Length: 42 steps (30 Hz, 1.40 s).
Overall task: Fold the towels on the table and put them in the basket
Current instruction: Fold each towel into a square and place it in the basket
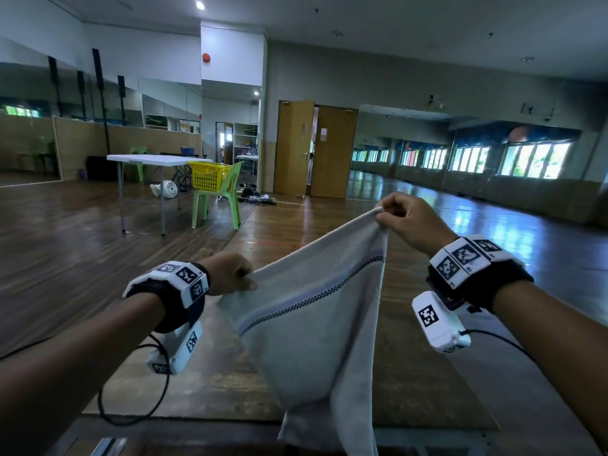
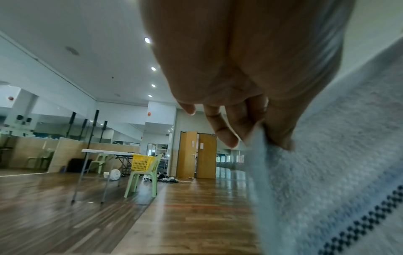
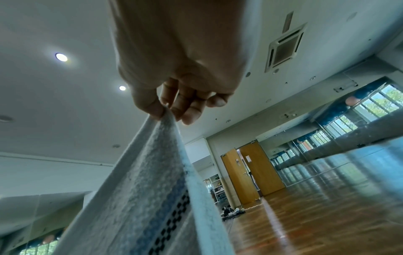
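A pale grey towel [image 1: 316, 324] with a dark checked stripe hangs in the air between my two hands, its lower end dropping out of the head view. My left hand [image 1: 245, 279] pinches one top corner, lower and to the left. My right hand [image 1: 383, 213] pinches the other top corner, held higher. In the left wrist view the left hand [image 2: 263, 134] has the towel [image 2: 327, 172] edge between thumb and fingers. In the right wrist view the right hand [image 3: 166, 112] pinches the towel [image 3: 148, 189] corner. A yellow basket [image 1: 209, 175] sits on a green chair far off.
A white folding table [image 1: 148, 159] stands across the room beside the green chair [image 1: 220, 199], with a small fan [image 1: 169, 188] on the floor under it. A grey ledge [image 1: 197, 436] runs along the bottom of the head view. Wooden doors [image 1: 316, 149] stand ahead.
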Motion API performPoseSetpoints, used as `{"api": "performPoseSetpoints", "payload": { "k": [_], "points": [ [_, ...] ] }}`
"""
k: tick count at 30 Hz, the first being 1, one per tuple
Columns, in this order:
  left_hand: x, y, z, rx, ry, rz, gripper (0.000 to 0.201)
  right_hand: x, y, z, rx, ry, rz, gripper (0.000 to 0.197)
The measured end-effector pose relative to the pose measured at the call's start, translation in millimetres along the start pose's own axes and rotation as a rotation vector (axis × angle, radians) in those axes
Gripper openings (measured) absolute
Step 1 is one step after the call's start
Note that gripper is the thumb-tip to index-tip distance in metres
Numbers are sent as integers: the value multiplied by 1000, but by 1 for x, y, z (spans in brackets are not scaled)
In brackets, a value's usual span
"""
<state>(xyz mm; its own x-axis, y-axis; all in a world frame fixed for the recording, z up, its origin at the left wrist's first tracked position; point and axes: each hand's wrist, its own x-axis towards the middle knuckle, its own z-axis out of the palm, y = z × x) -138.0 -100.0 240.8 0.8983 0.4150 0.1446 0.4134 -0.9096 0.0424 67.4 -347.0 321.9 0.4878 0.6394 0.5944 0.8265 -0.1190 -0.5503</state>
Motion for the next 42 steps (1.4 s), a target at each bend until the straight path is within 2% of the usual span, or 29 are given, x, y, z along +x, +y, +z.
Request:
{"api": "performPoseSetpoints", "payload": {
  "k": [6,9,11,17,24,27,30,33,35,40,42],
  "points": [
    [-17,-30,-48,59,109,-103,25,7,-8,-18,-86,50,-8,5],
    [-25,-40,-82,-123,271,-40,15,14,-22,-34,-109,74,-40,4],
    [-31,-44,-109,-233,390,-12,19,19,-33,-48,-115,95,-59,9],
    [-52,-36,-190,-342,620,108,9,29,-76,-99,-76,159,-101,20],
    [-81,-24,-258,-362,705,74,17,45,-122,-138,19,203,-190,24],
    [-87,-22,-278,-335,755,45,20,54,-138,-146,14,173,-219,22],
    [-81,-22,-291,-301,805,26,21,72,-143,-149,27,216,-230,20],
    [-61,-32,-287,-349,787,-1,22,91,-129,-141,38,215,-201,21],
    [-37,-46,-268,-370,700,-26,24,102,-106,-124,10,172,-162,21],
    [28,-77,-161,-75,449,-63,20,102,-16,-45,-206,-164,44,11],
    [42,-82,-132,-67,467,-117,20,97,2,-21,-214,-160,75,14]
  ]
}}
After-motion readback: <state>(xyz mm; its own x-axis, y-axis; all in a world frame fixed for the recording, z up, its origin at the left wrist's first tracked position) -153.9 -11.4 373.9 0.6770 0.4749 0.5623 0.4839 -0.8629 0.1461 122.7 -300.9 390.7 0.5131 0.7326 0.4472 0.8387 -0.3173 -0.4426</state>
